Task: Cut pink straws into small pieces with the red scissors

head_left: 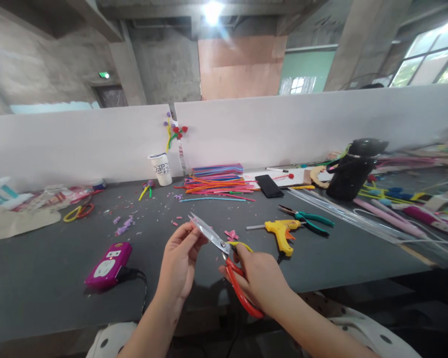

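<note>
Red-handled scissors (221, 244) are held above a dark surface (194, 308), blades angled toward ten o'clock, the right hand (263, 278) wrapped around their grips at five. Near the blade tips, the left hand (179, 261) presses thumb and fingers together; whatever small piece may be between them is too hidden to tell. Pink scraps (231, 235) lie just past the scissors' pivot at twelve o'clock.

Taking the scissors as the dial's center, a yellow glue gun (282, 232) rests at three o'clock, with teal-handled pliers (313, 219) just beyond it. A black phone (269, 186) lies at one, beside a bundle of colorful fuzzy stems (218, 183) at twelve. A patterned paper cup (160, 170) stands at eleven, and a black flask (351, 171) at two. Purple scraps (125, 226) are scattered between nine and ten, while a magenta device (110, 266) with a dark cable sits just below nine.
</note>
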{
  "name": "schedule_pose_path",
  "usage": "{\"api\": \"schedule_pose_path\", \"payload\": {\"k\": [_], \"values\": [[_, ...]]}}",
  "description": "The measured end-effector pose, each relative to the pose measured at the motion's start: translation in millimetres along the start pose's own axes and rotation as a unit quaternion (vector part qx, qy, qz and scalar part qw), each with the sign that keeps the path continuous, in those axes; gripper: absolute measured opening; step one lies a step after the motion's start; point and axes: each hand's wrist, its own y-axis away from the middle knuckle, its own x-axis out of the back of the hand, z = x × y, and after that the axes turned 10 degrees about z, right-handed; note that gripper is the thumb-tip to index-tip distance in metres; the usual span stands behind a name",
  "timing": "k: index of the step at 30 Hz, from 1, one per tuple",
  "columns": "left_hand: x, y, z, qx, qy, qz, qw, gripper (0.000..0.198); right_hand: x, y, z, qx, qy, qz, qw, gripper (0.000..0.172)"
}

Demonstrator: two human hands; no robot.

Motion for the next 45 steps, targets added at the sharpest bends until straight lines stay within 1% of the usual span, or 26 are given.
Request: {"api": "schedule_pose_path", "payload": {"k": [8, 13, 19, 25, 33, 36, 38, 40, 42, 43, 45], "values": [[-1.0, -0.8, -0.7, 0.007, 0.002, 0.004, 1.0, 0.003, -1.2, 0.4, 1.4, -0.001, -0.002, -0.005, 1.0, 0.032], [0.5, -1.0, -0.6, 0.006, 0.0, 0.001, 1.0, 0.003, -0.7, -0.9, 1.4, -0.006, 0.015, -0.007, 1.0, 0.032], [0.2, 0.0, -1.1, 0.007, 0.009, 0.005, 1.0, 0.004, -3.7, 0.4, -0.9, -0.001, 0.01, -0.005, 1.0, 0.032], [0.3, 0.0, -3.3, 0.001, 0.019, 0.01, 1.0, 0.005, -3.2, 2.1, -2.1, -0.004, 0.015, -0.009, 1.0, 0.033], [0.1, -0.6, -2.1, -0.007, 0.008, 0.012, 1.0, 0.005, -1.0, 1.5, -1.0, -0.004, 0.027, 0.001, 1.0, 0.035], [-0.4, -0.4, -0.8, -0.003, -0.001, 0.011, 1.0, 0.005, 0.1, 0.8, -0.7, -0.014, 0.007, 0.004, 1.0, 0.034], [-1.0, 0.4, 0.2, 0.006, -0.005, 0.013, 1.0, 0.005, 0.2, -0.6, 0.2, -0.036, -0.045, 0.0, 0.998, 0.032], [-2.2, 2.2, 0.8, 0.026, -0.015, 0.007, 1.0, 0.005, 0.5, -3.5, 1.9, -0.076, -0.133, -0.005, 0.988, 0.03], [-4.3, 5.5, 0.4, 0.059, -0.037, -0.018, 0.997, 0.005, 1.6, -8.0, 4.2, -0.123, -0.254, -0.007, 0.959, 0.028], [-5.7, 7.5, -0.3, 0.079, -0.05, -0.036, 0.995, 0.005, 2.6, -10.8, 5.3, -0.143, -0.326, -0.011, 0.934, 0.027], [-8.4, 11.9, -2.7, 0.122, -0.072, -0.081, 0.987, 0.006, 5.0, -16.3, 7.3, -0.184, -0.452, -0.03, 0.872, 0.026]]}}
